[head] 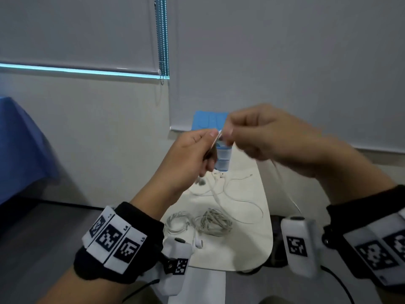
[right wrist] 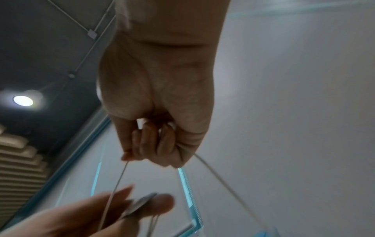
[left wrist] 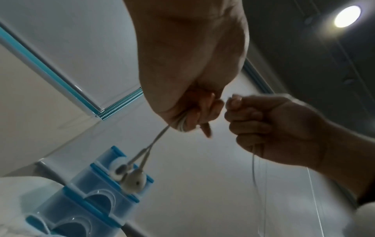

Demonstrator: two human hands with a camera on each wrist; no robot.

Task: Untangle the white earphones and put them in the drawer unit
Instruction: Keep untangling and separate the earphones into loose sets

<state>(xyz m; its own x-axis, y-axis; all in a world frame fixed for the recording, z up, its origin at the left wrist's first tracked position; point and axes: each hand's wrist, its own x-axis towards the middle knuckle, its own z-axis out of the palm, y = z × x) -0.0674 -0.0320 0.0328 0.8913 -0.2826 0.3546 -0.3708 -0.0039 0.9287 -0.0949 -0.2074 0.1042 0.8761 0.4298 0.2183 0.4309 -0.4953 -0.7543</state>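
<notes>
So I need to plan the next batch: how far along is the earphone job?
Early to midway. Nothing visibly stored yet; whether the drawer unit holds any can't be told. In hand: the left hand grips a gathered cable with two earbuds dangling, while the right hand pinches the same cable, pulling it out. Left: a loose cable and two coiled bundles still lie on the table.

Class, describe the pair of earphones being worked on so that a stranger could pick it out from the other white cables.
Start at the white table, where two coiled cable bundles lie. Above it, in front of the blue drawer unit, the left hand and right hand pinch the white earphones. Only this pair hangs in the air.
</notes>
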